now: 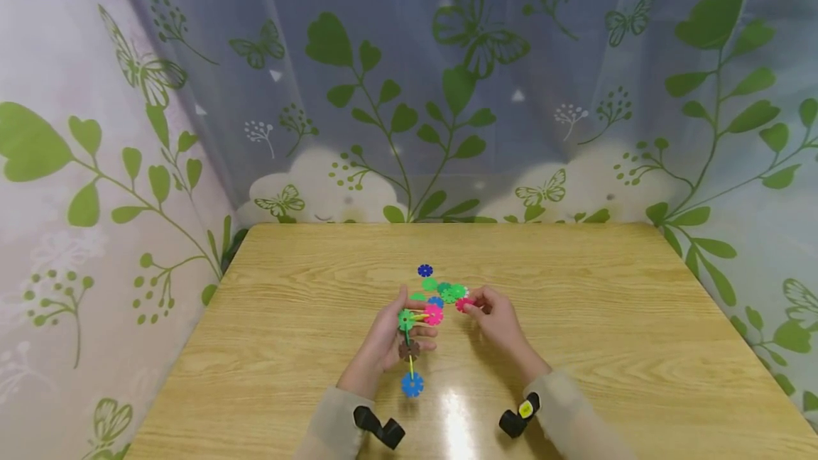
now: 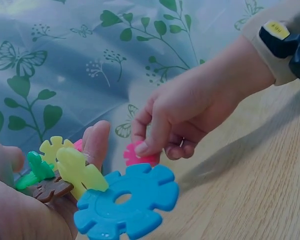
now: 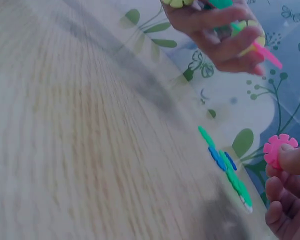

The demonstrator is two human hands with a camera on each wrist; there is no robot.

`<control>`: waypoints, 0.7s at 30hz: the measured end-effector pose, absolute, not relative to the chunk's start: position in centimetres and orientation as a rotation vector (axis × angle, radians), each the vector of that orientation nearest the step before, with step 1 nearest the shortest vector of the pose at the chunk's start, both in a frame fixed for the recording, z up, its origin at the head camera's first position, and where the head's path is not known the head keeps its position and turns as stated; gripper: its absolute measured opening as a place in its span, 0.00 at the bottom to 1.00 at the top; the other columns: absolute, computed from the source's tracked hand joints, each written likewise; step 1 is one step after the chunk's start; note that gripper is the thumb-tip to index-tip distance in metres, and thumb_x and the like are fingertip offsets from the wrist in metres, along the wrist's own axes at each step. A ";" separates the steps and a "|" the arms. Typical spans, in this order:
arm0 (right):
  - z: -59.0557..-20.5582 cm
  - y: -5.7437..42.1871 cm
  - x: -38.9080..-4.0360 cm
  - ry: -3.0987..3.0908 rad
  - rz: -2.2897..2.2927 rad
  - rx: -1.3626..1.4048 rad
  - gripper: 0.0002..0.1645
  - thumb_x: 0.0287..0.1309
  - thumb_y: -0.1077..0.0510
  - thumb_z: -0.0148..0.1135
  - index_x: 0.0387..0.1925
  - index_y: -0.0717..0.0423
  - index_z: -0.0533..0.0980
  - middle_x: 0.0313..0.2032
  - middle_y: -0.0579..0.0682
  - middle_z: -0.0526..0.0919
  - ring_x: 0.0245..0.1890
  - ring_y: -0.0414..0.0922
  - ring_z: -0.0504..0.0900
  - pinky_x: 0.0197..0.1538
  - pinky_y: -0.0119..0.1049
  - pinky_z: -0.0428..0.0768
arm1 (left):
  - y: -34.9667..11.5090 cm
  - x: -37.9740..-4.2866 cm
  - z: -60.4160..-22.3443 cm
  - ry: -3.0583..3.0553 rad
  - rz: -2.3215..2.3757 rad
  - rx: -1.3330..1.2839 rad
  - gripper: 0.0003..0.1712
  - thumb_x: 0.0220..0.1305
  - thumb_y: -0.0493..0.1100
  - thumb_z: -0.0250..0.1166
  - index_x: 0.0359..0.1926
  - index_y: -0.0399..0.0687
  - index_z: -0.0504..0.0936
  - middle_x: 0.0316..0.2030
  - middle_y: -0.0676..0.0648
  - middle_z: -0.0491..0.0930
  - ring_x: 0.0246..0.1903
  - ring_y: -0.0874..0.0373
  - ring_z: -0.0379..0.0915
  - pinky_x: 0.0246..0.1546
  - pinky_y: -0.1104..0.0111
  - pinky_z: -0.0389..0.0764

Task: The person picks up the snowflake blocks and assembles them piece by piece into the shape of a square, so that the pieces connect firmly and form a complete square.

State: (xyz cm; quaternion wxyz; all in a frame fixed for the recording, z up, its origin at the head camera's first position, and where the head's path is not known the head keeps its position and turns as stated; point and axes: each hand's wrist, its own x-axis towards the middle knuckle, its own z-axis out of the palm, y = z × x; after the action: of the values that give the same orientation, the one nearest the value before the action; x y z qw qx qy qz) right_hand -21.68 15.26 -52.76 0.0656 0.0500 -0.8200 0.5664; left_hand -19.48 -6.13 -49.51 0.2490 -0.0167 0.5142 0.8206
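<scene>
My left hand [image 1: 388,336] is palm up with its thumb raised and fingers extended, carrying a bent chain of interlocked plastic snowflake discs. Along this chain show a pink disc [image 1: 434,314], a green disc [image 1: 406,319], a brown disc [image 1: 409,350] and a blue disc [image 2: 127,201], with yellow ones [image 2: 80,170] standing edge-on between. The blue end juts out beyond the palm. To the right, my right hand [image 1: 500,318] pinches a single pink snowflake disc [image 3: 279,149] between thumb and forefinger, apart from the chain; its other fingers are bent.
Several loose discs lie on the wooden table [image 1: 287,375] beyond the hands: a dark blue disc [image 1: 424,270], green discs [image 1: 452,293] in a cluster, and a blue disc [image 1: 436,302]. A leaf-patterned curtain [image 1: 409,126] hangs behind the table's far edge. Both wrists wear black straps.
</scene>
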 end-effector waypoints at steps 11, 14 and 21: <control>-51.3 14.1 -19.7 -2.418 1.846 0.261 0.06 0.55 0.64 0.65 0.30 0.64 0.77 0.29 0.54 0.83 0.28 0.51 0.79 0.24 0.29 0.76 | -6.0 -19.4 -49.6 1.430 2.212 -0.057 0.33 0.67 0.59 0.52 0.57 0.35 0.67 0.31 0.41 0.80 0.24 0.56 0.80 0.22 0.66 0.83; -50.9 14.0 -19.4 -2.410 1.894 0.258 0.03 0.55 0.64 0.64 0.31 0.62 0.78 0.31 0.54 0.84 0.27 0.53 0.78 0.23 0.32 0.78 | -6.0 -19.3 -49.6 1.426 2.218 -0.056 0.30 0.67 0.52 0.55 0.60 0.34 0.64 0.28 0.44 0.81 0.24 0.58 0.80 0.22 0.68 0.83; -48.2 13.3 -17.7 -2.371 1.933 0.345 0.04 0.57 0.68 0.61 0.34 0.67 0.77 0.34 0.62 0.83 0.26 0.38 0.77 0.25 0.35 0.79 | -5.9 -19.3 -49.5 1.444 2.229 -0.053 0.28 0.65 0.50 0.59 0.58 0.34 0.67 0.30 0.44 0.81 0.24 0.59 0.80 0.28 0.63 0.85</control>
State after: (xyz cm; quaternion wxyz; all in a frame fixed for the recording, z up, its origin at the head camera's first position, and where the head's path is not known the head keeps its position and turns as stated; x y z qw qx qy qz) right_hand -17.71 13.35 -48.16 0.0314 0.1119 -0.7698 0.6276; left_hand -19.26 -5.88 -49.47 0.2401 -0.0194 0.5278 0.8145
